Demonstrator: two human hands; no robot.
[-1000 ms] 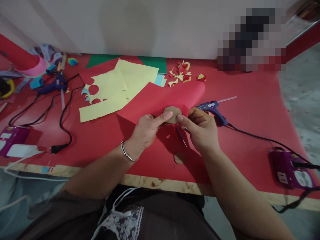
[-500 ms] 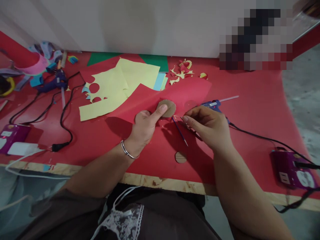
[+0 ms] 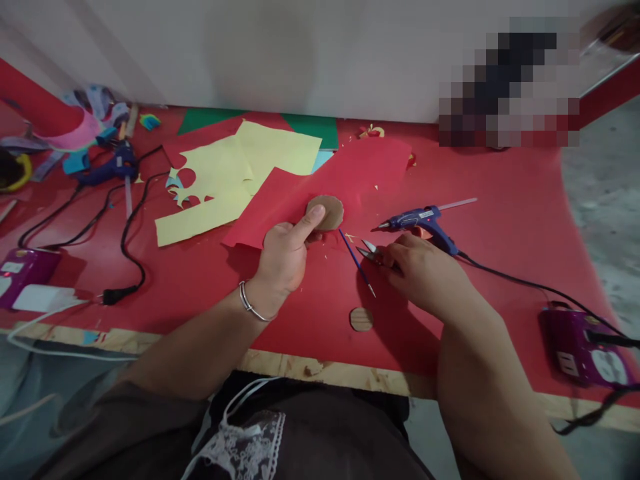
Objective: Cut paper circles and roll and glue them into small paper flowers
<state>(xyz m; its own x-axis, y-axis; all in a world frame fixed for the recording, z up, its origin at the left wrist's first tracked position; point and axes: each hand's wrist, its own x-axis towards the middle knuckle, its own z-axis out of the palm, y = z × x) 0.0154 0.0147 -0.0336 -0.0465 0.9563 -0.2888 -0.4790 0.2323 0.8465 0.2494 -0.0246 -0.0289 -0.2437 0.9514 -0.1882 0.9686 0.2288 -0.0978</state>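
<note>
My left hand point(image 3: 286, 257) pinches a round cardboard disc point(image 3: 330, 212) against a sheet of red paper point(image 3: 370, 167), thumb on top. The fingers beneath are mostly hidden. My right hand point(image 3: 420, 270) closes around the dark handles of a pair of scissors point(image 3: 371, 252), whose blades point left, slightly apart. Between the hands, a thin blue pen-like stick point(image 3: 357, 265) with a pointed metal tip lies on the table. A smaller cardboard disc point(image 3: 361, 319) rests nearer the front edge. Just beyond my right hand lies a blue glue gun point(image 3: 413, 219).
Cut yellow sheets point(image 3: 270, 147) and green sheets point(image 3: 320, 131) lie at the back. A second glue gun point(image 3: 113, 167) with black cables is on the left. Purple power boxes stand at the left point(image 3: 35, 263) and right point(image 3: 583, 350). Paper scraps point(image 3: 373, 131) lie near the wall.
My right hand has come down from near the red paper's edge onto the scissors, uncovering the glue gun's nozzle. The left hand, with disc and paper, has shifted slightly left.
</note>
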